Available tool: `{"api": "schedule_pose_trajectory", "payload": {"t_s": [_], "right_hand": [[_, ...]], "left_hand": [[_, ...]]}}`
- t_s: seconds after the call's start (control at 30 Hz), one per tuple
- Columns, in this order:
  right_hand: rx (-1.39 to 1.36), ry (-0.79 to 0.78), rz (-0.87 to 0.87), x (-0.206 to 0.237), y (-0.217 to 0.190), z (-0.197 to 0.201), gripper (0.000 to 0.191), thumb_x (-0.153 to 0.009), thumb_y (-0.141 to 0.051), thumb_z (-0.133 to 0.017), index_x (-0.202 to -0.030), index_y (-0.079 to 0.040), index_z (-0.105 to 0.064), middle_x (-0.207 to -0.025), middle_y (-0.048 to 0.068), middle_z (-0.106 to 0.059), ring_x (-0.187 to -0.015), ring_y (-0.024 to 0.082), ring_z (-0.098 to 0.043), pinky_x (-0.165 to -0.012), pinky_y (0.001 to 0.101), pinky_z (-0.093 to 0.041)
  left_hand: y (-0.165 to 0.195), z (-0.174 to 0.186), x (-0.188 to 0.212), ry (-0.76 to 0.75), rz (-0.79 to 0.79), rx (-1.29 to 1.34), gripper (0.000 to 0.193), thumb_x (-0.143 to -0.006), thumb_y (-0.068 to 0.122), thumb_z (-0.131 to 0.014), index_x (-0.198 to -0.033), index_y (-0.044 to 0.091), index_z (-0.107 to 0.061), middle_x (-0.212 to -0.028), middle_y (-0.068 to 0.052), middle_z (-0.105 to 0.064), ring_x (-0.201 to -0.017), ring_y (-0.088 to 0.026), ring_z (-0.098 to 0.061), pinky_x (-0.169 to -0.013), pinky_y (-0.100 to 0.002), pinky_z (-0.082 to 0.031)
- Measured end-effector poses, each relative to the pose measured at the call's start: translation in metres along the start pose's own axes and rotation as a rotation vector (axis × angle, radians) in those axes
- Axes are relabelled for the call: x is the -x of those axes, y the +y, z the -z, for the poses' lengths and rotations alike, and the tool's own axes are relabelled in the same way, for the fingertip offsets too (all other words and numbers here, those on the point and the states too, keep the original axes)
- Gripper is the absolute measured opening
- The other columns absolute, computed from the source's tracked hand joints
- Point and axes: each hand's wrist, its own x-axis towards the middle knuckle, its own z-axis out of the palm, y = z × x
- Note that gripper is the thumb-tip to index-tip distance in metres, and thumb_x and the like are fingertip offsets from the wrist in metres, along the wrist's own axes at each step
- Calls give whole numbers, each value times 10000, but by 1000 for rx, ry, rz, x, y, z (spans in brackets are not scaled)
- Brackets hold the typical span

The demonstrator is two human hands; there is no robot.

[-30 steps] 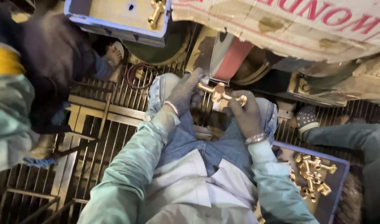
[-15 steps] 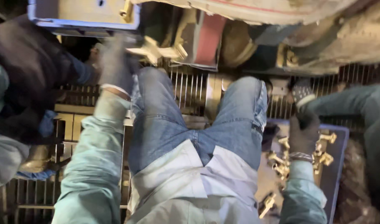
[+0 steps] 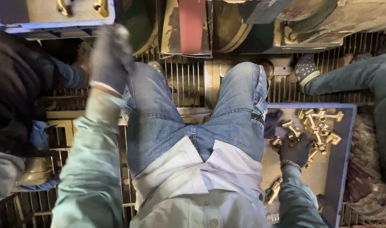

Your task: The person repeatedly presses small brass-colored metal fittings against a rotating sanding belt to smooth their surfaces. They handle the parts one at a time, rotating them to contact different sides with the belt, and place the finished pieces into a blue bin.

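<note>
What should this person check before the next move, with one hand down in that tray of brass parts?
1. Right hand gloved and on the pile of brass fittings: ok.
2. One fitting actually gripped: cannot tell, the glove hides the fingers.
3. Left hand free, raised near the blue crate: looks empty, but blurred, so cannot tell.
4. Blue tray holds parts within reach beside the right thigh: ok.
5. Room around: not ok, another person's foot and leg lie close behind the tray, and a dark-sleeved person crowds the left side.
</note>
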Motion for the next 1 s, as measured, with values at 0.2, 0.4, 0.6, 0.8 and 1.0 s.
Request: {"api": "schedule_pose_trajectory", "payload": {"t_s": [0.2, 0.4, 0.6, 0.8, 1.0], "right_hand": [[312, 49, 158, -19, -11, -6, 537, -820, -323, -753, -1313, -144, -639, -1262, 228, -638, -1162, 450, -623, -937, 553, -494], [287, -229, 175, -47, -16, -9, 393, -878, -372, -725, -1221, -183, -694, -1156, 231, -703, -1093, 467, -651, -913, 570, -513], [84, -385, 180, -66, -20, 18, 433, -915, -365, -737, -1252, -93, -740, -1152, 240, -730, -1043, 429, -693, -940, 512, -531], [-810, -328, -114, -62, -85, 69, 331, -930, -192, -712, -1194, 3, -665, -994, 121, -703, -821, 198, -663, -669, 313, -511], [-352, 106, 959, -36, -225, 74, 297, -830, -95, -829, -1110, -115, -732, -1132, 123, -618, -1077, 348, -614, -908, 460, -507]], "left_hand": [[-57, -56, 55, -90, 366, -249, 258, -1003, 425, -525, -1027, 188, -624, -715, 44, -581, -528, -78, -496, -445, -244, -379], [-67, -62, 63, -195, 360, -397, 203, -977, 307, -604, -980, 105, -605, -745, 17, -619, -552, -96, -529, -472, -272, -412], [-71, -56, 60, -208, 412, -417, 252, -991, 340, -584, -969, 93, -631, -739, 9, -631, -541, -97, -543, -472, -268, -437], [-67, -82, 73, -277, 407, -469, 329, -976, 422, -568, -989, 104, -650, -762, 3, -670, -556, -89, -569, -484, -260, -459], [-56, -132, 112, -206, 460, -422, 352, -936, 433, -677, -981, 89, -621, -718, -7, -611, -566, -104, -568, -506, -259, -492]]}}
